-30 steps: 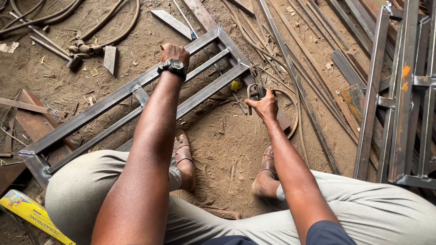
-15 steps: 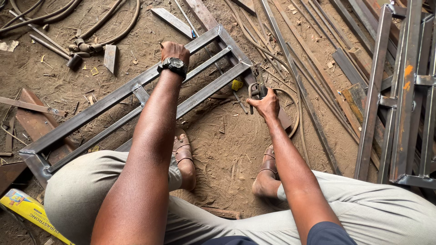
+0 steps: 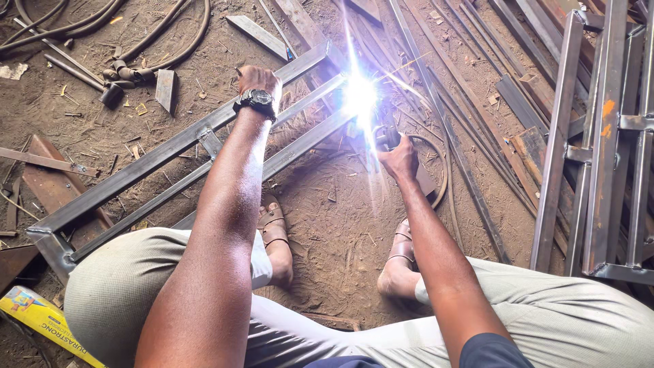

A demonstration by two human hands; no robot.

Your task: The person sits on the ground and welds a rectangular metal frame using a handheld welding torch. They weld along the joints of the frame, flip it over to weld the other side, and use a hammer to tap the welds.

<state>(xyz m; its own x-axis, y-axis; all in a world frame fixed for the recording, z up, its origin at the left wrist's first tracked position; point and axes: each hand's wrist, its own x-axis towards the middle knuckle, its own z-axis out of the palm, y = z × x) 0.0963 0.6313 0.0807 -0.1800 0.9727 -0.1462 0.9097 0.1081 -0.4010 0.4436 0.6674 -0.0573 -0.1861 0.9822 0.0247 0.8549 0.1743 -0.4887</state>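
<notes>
A long grey steel frame (image 3: 163, 153) of square tubes lies slantwise on the dirt floor. My left hand (image 3: 259, 80), with a black wristwatch, presses down on the frame's upper rail. My right hand (image 3: 398, 157) grips a welding electrode holder (image 3: 385, 138) whose tip meets the frame's right end. A bright white welding arc (image 3: 360, 95) flares there and hides the joint. My sandalled feet (image 3: 276, 232) rest on the ground below the frame.
Another steel frame (image 3: 599, 136) stands at the right. Loose flat bars and rods (image 3: 477, 82) lie behind the arc. Hoses and cables (image 3: 88, 27) coil at the top left, with a hammer (image 3: 102, 85) nearby. A yellow packet (image 3: 48, 320) lies at the bottom left.
A bright welding arc has lit at the frame's right end, where there was none before. My right hand has stayed by that end; my left hand has not moved.
</notes>
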